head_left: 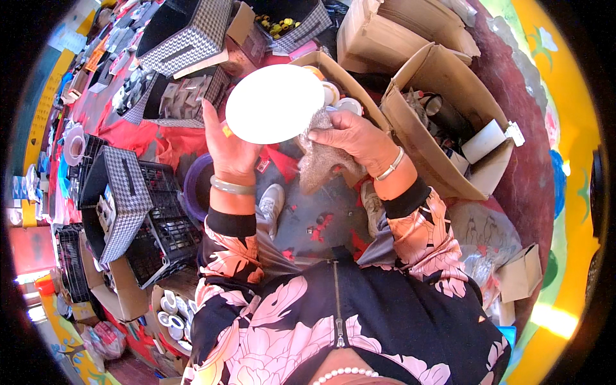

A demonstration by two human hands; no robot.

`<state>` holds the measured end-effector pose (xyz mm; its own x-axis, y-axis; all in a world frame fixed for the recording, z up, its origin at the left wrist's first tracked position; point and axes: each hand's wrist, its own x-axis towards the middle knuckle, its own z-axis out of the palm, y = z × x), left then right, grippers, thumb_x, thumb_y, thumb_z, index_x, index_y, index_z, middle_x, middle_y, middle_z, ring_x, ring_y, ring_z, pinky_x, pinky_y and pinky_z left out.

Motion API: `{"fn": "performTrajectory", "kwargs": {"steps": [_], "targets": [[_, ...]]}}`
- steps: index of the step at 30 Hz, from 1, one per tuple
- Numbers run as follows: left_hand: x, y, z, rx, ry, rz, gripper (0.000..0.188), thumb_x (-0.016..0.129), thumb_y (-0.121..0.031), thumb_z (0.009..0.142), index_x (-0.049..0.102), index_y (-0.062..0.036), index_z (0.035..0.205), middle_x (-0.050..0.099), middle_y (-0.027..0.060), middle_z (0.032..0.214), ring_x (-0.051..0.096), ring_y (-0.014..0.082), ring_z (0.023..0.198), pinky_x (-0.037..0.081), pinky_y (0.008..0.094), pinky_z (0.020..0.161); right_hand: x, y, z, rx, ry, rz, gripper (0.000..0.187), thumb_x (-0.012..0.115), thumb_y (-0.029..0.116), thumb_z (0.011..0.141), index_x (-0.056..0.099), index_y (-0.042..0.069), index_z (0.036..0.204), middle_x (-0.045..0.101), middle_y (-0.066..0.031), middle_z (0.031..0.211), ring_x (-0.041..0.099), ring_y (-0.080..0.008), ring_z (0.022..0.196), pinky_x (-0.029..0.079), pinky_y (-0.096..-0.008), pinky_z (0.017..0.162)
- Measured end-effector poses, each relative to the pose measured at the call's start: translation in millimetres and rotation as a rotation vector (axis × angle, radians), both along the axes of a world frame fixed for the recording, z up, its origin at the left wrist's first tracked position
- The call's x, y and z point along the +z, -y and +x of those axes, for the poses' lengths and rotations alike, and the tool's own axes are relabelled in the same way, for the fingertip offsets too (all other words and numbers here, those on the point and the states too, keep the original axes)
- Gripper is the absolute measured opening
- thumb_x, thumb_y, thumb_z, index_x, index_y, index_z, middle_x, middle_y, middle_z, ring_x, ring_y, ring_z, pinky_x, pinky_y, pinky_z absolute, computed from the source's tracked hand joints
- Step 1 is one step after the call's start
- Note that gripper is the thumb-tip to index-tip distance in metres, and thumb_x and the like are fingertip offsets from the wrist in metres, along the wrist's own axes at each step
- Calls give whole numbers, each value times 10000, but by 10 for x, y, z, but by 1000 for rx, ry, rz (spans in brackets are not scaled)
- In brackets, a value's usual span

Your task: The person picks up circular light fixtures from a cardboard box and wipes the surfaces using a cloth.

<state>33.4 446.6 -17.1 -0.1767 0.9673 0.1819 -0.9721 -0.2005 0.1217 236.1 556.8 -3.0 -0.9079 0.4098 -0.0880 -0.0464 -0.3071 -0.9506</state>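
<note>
A patch of light brightens (555, 321) the yellow painted wall (573, 263) beside a dark red floor (534, 173).

Disc (276, 102) left of cloth (319, 165)

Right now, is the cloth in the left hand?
No, the right hand grips the brownish cloth, while the left hand is at the round white disc.

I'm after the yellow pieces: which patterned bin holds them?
The rightmost patterned bin, at the picture's top, above the white disc; only it shows yellow pieces.
</note>
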Motion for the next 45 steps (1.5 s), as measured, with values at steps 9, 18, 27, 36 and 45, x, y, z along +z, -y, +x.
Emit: {"fn": "performTrajectory", "kwargs": {"steps": [9,18,27,36,45], "targets": [[72,-70,453,280,-349,36,875,598,-603,754,298,-91,1396,369,91,1412,373,287,1277,372,450,1003,-234,163,-221,-322,-62,500,201,624,160,847,612,-33,901,628,-97,735,570,-118,684,462,-284,633],[149,-139,654,488,-464,-457,545,504,-169,878,306,-34,1368,460,157,1317,473,305,1192,366,431,1019,-365,110,-299,-210,0,643,221,623,188,832,599,-29,865,632,-205,758,640,-294,705,471,-369,621],[326,-17,214,377,-323,-234,550,375,-332,943,278,20,1354,469,257,1263,521,440,1097,530,447,822,-167,-26,-73,120,8,535,185,579,190,888,618,23,958,632,-11,847,552,-86,805,456,-280,744],[177,-94,541,297,-349,-196,609,536,-324,904,297,22,1346,462,208,1289,517,344,1131,425,404,966,-180,160,-249,26,-32,440,199,584,179,887,593,0,973,635,-24,847,555,-101,787,458,-281,724],[80,-127,550,197,-424,-246,357,497,-185,929,518,71,1178,623,163,1121,573,229,1071,426,348,951,-153,178,-224,-90,45,260,219,603,205,867,644,-5,912,645,-29,842,579,-106,776,460,-268,713]]}}
